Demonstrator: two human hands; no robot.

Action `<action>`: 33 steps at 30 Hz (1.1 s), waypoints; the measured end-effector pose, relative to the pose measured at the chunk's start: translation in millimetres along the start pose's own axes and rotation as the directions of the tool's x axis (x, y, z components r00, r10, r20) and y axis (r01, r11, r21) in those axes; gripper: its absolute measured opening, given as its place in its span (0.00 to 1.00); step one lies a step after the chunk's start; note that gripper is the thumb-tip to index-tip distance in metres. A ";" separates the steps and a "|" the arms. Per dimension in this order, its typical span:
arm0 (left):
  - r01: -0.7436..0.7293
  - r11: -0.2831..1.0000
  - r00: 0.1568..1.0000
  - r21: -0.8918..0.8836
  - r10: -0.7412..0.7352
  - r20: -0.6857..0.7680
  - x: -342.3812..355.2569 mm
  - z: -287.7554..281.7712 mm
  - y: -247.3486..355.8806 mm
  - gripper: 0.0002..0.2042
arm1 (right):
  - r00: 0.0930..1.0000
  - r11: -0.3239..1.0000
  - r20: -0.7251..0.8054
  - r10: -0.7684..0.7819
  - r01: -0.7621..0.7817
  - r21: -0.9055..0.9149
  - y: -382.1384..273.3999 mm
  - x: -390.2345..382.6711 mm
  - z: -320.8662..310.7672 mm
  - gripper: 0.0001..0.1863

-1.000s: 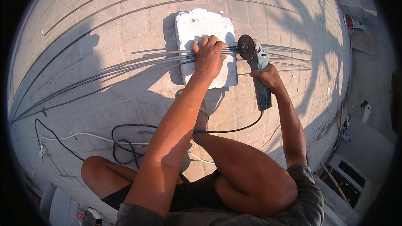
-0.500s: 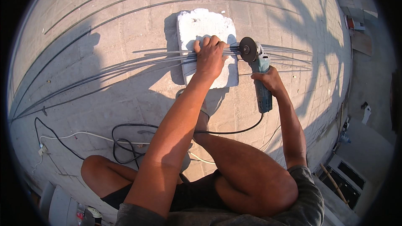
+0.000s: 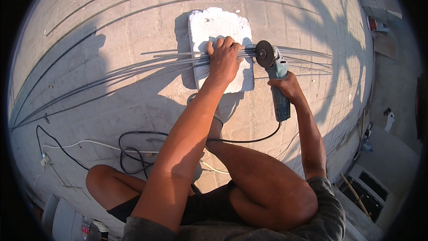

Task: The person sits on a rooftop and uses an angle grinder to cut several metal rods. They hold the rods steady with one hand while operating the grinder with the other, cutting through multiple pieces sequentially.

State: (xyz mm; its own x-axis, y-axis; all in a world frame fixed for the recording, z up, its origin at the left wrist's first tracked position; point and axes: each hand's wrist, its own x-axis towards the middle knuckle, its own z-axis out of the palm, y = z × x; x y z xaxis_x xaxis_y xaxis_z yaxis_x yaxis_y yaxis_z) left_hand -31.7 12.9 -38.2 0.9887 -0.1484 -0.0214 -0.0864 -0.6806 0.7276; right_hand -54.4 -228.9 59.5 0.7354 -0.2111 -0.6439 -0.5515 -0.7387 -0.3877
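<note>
A bundle of thin grey metal rods crosses a rough white block on the paved floor. My left hand has its fingers curled over the rods on the block, pressing them there. Just right of it, my right hand grips the green body of an angle grinder, thumb wrapped across it. The grinder's dark disc stands at the rods by the block's right edge; whether it touches them I cannot tell. A black cord runs from the grinder's lower end toward my legs.
More long rods lie beyond the block. A coiled black cable and a white cable with a plug connection lie at lower left beside my knee. Along the right, the paving meets a lower grey area with a wooden pole and assorted items.
The grinder and my right hand have shifted slightly right and toward me since a second ago. My left hand stays on the rods with almost no movement.
</note>
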 end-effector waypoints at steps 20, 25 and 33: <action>-0.003 1.000 1.000 0.005 0.003 -0.002 0.5 1.1 0.3 0.18 | 1.000 1.000 0.011 0.014 -0.013 -0.019 5.8 -3.8 1.1 0.26; -0.002 1.000 1.000 0.002 0.002 0.005 -0.1 0.9 0.1 0.17 | 1.000 1.000 0.008 0.002 -0.002 0.012 3.3 -3.2 1.1 0.26; -0.005 1.000 1.000 -0.005 0.006 0.007 -0.1 0.1 0.4 0.17 | 0.999 0.999 0.003 -0.042 0.042 0.015 8.8 1.4 4.5 0.26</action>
State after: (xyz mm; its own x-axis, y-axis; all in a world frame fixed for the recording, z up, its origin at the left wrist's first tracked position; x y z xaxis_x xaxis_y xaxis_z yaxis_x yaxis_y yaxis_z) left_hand -31.8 12.5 -38.0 0.9873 -0.1571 -0.0221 -0.0912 -0.6762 0.7311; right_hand -60.0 -232.8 52.2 0.7568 -0.1783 -0.6289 -0.5259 -0.7375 -0.4238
